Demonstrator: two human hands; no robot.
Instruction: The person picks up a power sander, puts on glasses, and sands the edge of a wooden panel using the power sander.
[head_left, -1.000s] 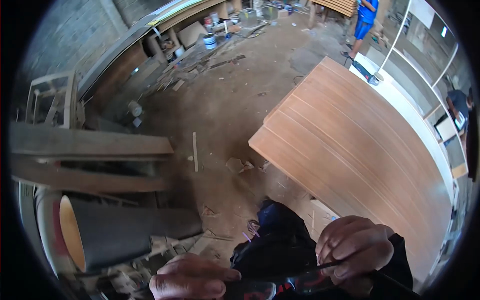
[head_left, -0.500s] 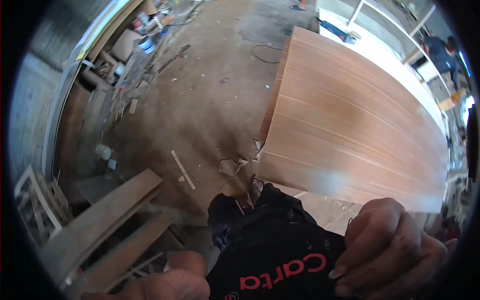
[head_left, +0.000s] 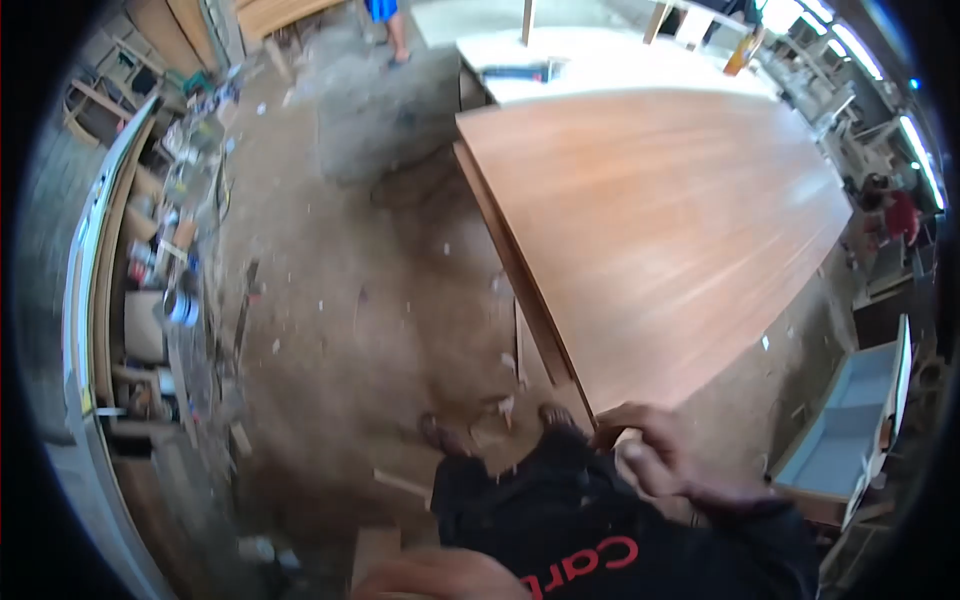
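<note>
Right hand (head_left: 655, 455) has moved to the near corner of the wood panel (head_left: 660, 240), fingers curled; left hand (head_left: 440, 577) blurred. I can't tell either grip. Black shirt (head_left: 670, 550): red "Car" legible.

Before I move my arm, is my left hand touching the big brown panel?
Apart. The head view shows the left hand at the picture's bottom edge, with dark clothing between it and the brown panel.

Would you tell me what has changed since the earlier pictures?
The right hand has moved forward from the black shirt to the near corner of the wooden panel; whether it grips is unclear. The view has turned. The left hand stays low; the panel still lies flat.
</note>
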